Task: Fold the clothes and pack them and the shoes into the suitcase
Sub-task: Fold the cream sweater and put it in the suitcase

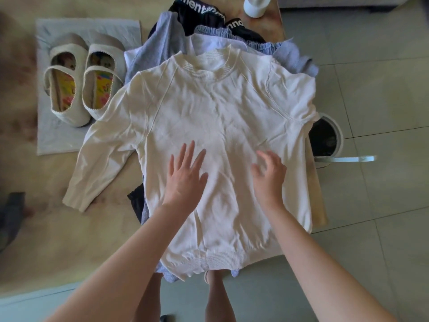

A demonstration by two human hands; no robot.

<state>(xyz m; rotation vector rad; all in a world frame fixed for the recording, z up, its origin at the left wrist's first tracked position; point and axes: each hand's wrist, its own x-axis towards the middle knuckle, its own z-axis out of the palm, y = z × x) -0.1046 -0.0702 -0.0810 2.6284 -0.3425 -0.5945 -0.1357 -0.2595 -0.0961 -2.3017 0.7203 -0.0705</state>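
Lying spread out on a heap of other clothes, the cream sweater (220,117) covers the right part of a pale wooden table (46,228). Its ribbed collar points away from the person and its ribbed hem hangs just over the near edge. One sleeve stretches out to the left onto bare wood; the other droops over the table's right side.

The left hand (185,175) rests flat on the sweater's middle, fingers straight and fanned apart, gripping nothing. The right hand (270,175) sits just beside it over the same fabric, its fingers loosely bent and empty; whether the tips touch the cloth is hard to tell.

Under the sweater, at the far side, a grey garment (160,45), a blue striped ruffled piece (222,33) and a black garment with white lettering (199,10) show. A pair of cream shoes (83,82) with bright printed insoles stands side by side on a white cloth (53,138) at the table's left, close to the outstretched sleeve. A white container (255,5) stands near the far right corner, and a dark grey object (11,217) lies blurred at the left edge.

Beyond the table, pale grey floor tiles (383,66) fill the right side of the room. A round white bin (336,133) with a dark inside stands on them, right against the table, its lid tipped open. The person's bare legs (216,298) show below the table's near edge.
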